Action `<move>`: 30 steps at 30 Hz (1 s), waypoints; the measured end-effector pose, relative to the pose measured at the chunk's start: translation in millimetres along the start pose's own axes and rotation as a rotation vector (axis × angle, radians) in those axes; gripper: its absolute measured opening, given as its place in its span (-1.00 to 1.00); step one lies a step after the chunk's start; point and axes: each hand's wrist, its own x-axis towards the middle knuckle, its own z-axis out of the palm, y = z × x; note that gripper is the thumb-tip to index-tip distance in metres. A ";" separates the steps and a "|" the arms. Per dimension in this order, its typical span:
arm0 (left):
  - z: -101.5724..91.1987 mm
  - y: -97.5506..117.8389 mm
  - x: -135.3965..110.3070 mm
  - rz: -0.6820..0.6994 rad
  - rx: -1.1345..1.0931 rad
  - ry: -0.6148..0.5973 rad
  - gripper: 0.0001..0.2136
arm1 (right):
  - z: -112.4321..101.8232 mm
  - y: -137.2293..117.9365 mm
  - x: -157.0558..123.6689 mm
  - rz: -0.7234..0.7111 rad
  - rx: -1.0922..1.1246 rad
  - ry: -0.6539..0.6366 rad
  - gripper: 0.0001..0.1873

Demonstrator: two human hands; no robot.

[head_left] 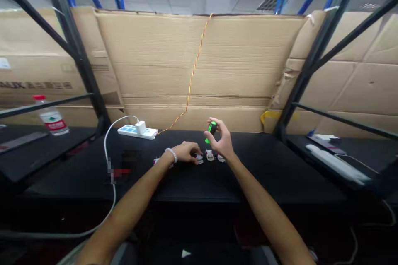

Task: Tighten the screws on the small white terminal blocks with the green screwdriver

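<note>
My right hand (220,138) is raised a little above the black table (280,174) and pinches a small black object with a bright green end (212,128). My left hand (186,151), a white bead bracelet on its wrist, rests on the table with fingers curled over a small white and pink part (199,159). Two more such small parts (210,156) lie in a row just right of it, below my right hand. Another one (156,160) peeks out beside my left wrist.
A white power strip (137,131) with a plugged charger and white cable lies at the back left. A red-capped water bottle (49,116) stands on the left side shelf. Cardboard sheets wall the back, with a red-yellow wire hanging down. White items (336,161) lie on the right shelf.
</note>
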 end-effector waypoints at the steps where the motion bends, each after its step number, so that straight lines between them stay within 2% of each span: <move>1: 0.4 -0.2 -0.1 -0.005 -0.007 0.003 -0.63 | 0.3 0.3 0.4 0.000 -0.015 0.014 -0.49; 5: 1.4 -1.1 -0.2 -0.005 -0.032 0.000 -0.60 | 0.0 4.0 2.6 0.007 -0.044 0.041 -0.52; 11: -0.2 0.1 -0.9 -0.008 -0.041 -0.001 -0.62 | -3.5 2.9 2.6 -0.011 -0.022 -0.018 -0.50; 17: -1.5 2.6 -2.0 -0.013 -0.045 0.003 -0.61 | -0.8 1.7 1.5 -0.003 -0.078 0.060 -0.55; 23: -0.4 1.1 -1.1 0.006 -0.052 0.012 -0.63 | -2.0 2.0 2.4 -0.029 -0.030 0.021 -0.55; 26: 0.7 -0.7 -1.1 -0.002 -0.044 0.012 -0.62 | -2.8 1.4 2.2 -0.037 -0.046 0.044 -0.57; 30: 0.5 -1.1 -0.9 -0.003 -0.025 0.004 -0.61 | -1.1 3.1 2.4 -0.028 -0.058 0.048 -0.48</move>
